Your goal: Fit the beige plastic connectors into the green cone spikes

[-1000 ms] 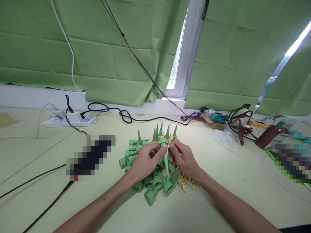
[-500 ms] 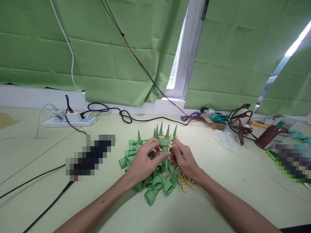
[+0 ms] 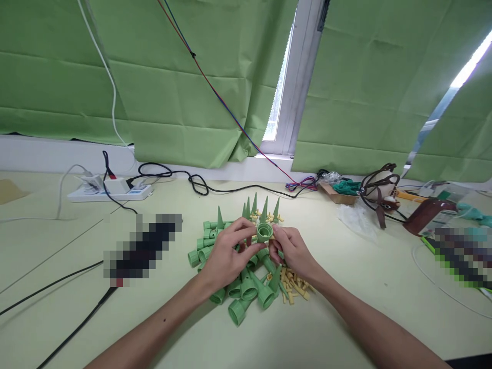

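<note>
A heap of green cone-shaped plastic spikes [image 3: 242, 287] lies on the pale green table [image 3: 346, 318], with several small yellow pieces [image 3: 294, 289] beside it on the right. Both hands meet above the heap. My left hand [image 3: 226, 253] pinches one green spike [image 3: 264, 233] by its body, open cup end turned towards me. My right hand [image 3: 294, 251] is closed with its fingertips on the right side of that same spike. Several spikes [image 3: 265, 207] stand upright just behind the hands.
A white power strip [image 3: 111, 190] with plugs and black cables [image 3: 192, 182] lies at the back left. A blurred dark object [image 3: 142, 248] sits left of the heap. Straps, a brown holder [image 3: 426, 215] and clutter fill the back right. Green curtains hang behind.
The held spike has tipped from hanging point-down to showing its open cup end. Both hands shifted slightly upward around it.
</note>
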### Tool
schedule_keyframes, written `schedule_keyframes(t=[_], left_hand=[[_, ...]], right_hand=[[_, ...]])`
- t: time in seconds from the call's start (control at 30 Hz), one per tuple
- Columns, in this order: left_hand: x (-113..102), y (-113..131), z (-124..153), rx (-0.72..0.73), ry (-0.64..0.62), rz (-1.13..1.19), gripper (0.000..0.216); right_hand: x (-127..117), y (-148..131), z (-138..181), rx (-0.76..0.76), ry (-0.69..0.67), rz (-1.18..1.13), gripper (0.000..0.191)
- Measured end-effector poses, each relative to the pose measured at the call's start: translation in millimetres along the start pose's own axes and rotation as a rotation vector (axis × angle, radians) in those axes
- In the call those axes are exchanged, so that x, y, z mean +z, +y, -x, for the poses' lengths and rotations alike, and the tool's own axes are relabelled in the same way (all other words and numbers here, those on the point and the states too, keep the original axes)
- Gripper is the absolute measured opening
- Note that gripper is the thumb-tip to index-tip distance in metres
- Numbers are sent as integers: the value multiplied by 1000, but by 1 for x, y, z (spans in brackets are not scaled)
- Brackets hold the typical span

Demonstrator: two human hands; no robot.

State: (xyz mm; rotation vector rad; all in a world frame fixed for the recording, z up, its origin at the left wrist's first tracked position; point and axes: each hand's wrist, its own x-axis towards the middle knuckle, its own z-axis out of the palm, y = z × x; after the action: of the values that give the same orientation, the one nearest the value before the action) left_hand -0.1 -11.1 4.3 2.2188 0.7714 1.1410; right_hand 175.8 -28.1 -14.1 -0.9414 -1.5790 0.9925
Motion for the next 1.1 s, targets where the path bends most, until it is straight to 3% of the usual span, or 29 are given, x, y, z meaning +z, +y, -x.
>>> schedule_keyframes(t=[0.23,0.47,0.7,1.1], left_hand=[[3,0,2,44,52,-65,14],[3,-2,-1,-146,136,-26,12],[3,-3,-1,-343,56,204,41],[1,0,-1,-326,-20,206,32]], right_hand=[[0,-1,-2,-12,-1,-69,53],[0,0,-1,-68,39,31,48],[0,2,0,-90,27,129,46],[-2,3,2,-109,8,179,33]])
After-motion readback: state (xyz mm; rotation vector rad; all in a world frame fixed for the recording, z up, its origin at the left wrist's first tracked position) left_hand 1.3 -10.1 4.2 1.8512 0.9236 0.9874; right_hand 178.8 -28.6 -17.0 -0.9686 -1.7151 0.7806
